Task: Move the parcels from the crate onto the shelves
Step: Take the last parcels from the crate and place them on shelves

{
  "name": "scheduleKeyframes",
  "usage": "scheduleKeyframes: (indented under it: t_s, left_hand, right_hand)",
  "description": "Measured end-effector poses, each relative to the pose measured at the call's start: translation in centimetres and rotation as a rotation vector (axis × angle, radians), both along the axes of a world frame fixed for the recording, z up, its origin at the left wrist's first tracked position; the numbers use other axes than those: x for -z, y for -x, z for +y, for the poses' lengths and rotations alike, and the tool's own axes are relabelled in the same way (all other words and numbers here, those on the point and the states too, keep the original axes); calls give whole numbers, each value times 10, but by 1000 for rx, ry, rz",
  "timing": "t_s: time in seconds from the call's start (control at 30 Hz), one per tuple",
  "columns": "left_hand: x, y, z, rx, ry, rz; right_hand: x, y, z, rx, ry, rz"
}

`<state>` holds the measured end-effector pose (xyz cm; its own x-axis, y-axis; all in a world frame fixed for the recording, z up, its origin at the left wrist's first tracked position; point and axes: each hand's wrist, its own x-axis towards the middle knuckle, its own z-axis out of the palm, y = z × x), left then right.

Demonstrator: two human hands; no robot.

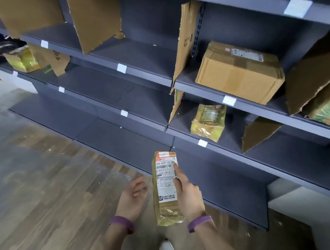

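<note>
A long narrow parcel point(165, 186) wrapped in yellowish tape, with a white shipping label, is held upright in front of the grey shelves point(120, 100). My right hand point(188, 197) grips it from its right side, index finger lying along the label. My left hand point(132, 196) hovers just left of the parcel, fingers loosely curled, holding nothing. The crate is out of view.
A brown carton point(238, 72) sits on the right middle shelf, a taped yellow packet point(208, 122) on the shelf below. Cardboard dividers point(184, 42) stand between bays. More packets lie at far left point(21, 60) and far right point(327, 107). Wooden floor lies below.
</note>
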<state>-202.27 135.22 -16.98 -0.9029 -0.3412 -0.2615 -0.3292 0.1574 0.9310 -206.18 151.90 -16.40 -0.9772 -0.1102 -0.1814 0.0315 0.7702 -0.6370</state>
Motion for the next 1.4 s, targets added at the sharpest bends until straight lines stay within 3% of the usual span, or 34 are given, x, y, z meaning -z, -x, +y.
scheduleKeyframes:
  t_s: [0.23, 0.53, 0.87, 1.1, 1.4]
  left_hand:
    - [-7, 47, -70, -37, 92, -19]
    - [-29, 135, -153, -124, 170, -70]
    - [-28, 170, -218, -206, 134, -60]
    - [-24, 178, -321, -236, 136, -68]
    - [-29, 192, -500, -220, 101, -26]
  right_hand:
    - [2, 62, -74, -80, 3, 21]
    - [-6, 163, -173, -196, 215, -27]
    - [-1, 207, -245, -317, 145, -15]
    - [2, 218, -350, -370, 118, -10]
    - [-4, 211, -523, -273, 159, 12]
